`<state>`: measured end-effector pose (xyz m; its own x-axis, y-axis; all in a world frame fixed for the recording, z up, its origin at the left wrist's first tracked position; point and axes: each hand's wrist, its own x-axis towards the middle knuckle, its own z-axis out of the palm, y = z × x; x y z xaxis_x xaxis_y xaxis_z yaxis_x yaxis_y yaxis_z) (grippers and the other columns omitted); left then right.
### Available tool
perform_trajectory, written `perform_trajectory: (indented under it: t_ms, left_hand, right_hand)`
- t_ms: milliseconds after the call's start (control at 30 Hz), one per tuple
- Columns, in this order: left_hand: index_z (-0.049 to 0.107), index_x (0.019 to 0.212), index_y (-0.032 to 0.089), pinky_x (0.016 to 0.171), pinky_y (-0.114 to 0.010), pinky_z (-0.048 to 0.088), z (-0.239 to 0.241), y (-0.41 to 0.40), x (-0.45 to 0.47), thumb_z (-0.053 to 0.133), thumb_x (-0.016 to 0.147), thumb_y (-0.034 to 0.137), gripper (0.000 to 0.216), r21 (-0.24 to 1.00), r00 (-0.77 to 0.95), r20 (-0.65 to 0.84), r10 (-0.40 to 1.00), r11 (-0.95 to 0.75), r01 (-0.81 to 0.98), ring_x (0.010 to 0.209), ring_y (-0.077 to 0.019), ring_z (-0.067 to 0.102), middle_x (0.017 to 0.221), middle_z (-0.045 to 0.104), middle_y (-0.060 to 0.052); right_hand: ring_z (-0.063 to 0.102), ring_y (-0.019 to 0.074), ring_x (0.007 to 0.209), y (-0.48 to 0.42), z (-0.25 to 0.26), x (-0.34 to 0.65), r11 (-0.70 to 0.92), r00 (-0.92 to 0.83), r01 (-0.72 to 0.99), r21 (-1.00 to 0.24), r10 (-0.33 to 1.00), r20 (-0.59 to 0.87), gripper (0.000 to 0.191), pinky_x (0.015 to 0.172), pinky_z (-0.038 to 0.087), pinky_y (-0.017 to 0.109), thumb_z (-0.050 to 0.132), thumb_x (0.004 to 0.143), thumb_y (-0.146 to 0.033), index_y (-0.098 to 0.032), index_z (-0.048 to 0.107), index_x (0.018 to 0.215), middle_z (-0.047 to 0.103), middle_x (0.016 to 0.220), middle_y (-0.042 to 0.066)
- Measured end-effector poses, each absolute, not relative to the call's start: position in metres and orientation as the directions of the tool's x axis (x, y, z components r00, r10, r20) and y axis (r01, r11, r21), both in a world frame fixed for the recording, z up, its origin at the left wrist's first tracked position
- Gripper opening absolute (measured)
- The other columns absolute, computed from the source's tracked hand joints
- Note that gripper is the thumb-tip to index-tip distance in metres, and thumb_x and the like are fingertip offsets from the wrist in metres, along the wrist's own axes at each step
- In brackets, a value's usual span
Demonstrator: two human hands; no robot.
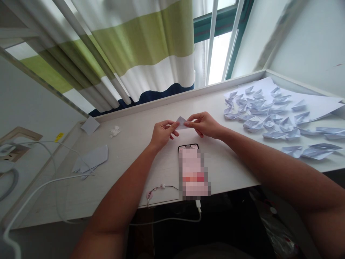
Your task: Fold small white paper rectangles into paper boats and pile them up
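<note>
Between my two hands, a small folded piece of white paper [181,122] is held just above the white table, its pointed corner turned away from me. My left hand [163,133] pinches its left side between thumb and fingers. On its right side, my right hand [204,125] grips the paper the same way. Right below the hands lies a phone [192,169] with its screen blurred out, a beaded strap [155,190] at its left and a white charging cable [198,206] at its lower end.
Many folded paper boats [269,111] cover the right of the table [134,144], some on large white sheets [320,100]. At left lie a stack of paper pieces [95,158], a single square [90,125], a crumpled scrap [115,131] and loose cables [48,180]. A curtain [145,39] hangs behind.
</note>
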<state>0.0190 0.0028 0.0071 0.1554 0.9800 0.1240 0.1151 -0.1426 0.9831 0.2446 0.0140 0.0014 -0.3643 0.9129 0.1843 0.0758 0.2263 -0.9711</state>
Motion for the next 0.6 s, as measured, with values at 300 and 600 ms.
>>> perform_trajectory:
  t_ms: [300, 600]
  left_hand:
    - [0.082, 0.106, 0.018, 0.049, -0.027, 0.051, 0.011, -0.002, 0.022, 0.092, 0.073, 0.068, 0.060, 0.991, 0.156, 0.128, 0.980, -0.131, 0.011, 0.056, -0.0171, 0.071, 0.080, 0.081, -0.007]
    - [0.079, 0.093, 0.017, 0.076, -0.034, 0.063, 0.001, 0.002, 0.028, 0.098, 0.070, 0.057, 0.049, 0.977, 0.094, 0.196, 0.976, -0.186, -0.106, 0.082, -0.0220, 0.081, 0.088, 0.082, -0.007]
  right_hand:
    - [0.074, 0.0161, 0.058, 0.014, 0.004, 0.243, 0.175, -0.362, -0.114, -0.978, 0.909, 0.205, 0.055, 0.056, 0.064, 0.031, 0.092, 0.078, -0.065, -0.017, 0.083, 0.105, 0.082, 0.085, 0.006]
    - [0.082, 0.0231, 0.084, 0.013, 0.003, 0.236, 0.269, -0.268, -0.131, -0.954, 0.917, 0.296, 0.048, 0.086, 0.071, 0.043, 0.095, 0.074, -0.063, -0.018, 0.083, 0.088, 0.083, 0.086, 0.007]
